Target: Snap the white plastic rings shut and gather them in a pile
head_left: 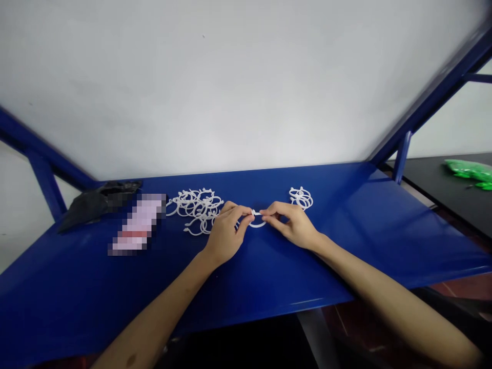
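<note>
My left hand (226, 233) and my right hand (290, 223) meet over the middle of the blue table (365, 225). Between them they pinch one white plastic ring (257, 221), each hand gripping one end near its open gap. A loose heap of several white rings (196, 207) lies just left of my left hand. A smaller pile of white rings (301, 198) sits just behind my right hand.
A black bag (98, 201) lies at the table's far left, with a blurred pink-white packet (138, 225) beside it. Blue frame posts (402, 156) rise at both back corners. A dark table with a green bag (471, 173) stands to the right.
</note>
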A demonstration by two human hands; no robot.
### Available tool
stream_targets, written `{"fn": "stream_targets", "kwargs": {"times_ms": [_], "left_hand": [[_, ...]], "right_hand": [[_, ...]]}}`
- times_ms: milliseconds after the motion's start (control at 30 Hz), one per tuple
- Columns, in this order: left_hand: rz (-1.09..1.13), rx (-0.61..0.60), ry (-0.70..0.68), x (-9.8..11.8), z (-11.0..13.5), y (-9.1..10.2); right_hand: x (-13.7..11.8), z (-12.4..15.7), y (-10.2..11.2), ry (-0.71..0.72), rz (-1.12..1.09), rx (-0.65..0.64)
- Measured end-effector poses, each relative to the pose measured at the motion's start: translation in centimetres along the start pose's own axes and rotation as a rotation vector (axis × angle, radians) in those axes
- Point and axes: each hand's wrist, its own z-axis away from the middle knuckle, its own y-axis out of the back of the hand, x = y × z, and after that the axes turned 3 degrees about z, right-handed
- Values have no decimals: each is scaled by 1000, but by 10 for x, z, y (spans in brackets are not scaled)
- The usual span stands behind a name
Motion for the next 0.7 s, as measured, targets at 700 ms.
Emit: {"fn": "stream_targets", "kwargs": {"times_ms": [700], "left_hand": [[-142, -147, -60, -2, 2, 0]], "right_hand": [[1, -2, 2, 156, 325, -25]]}}
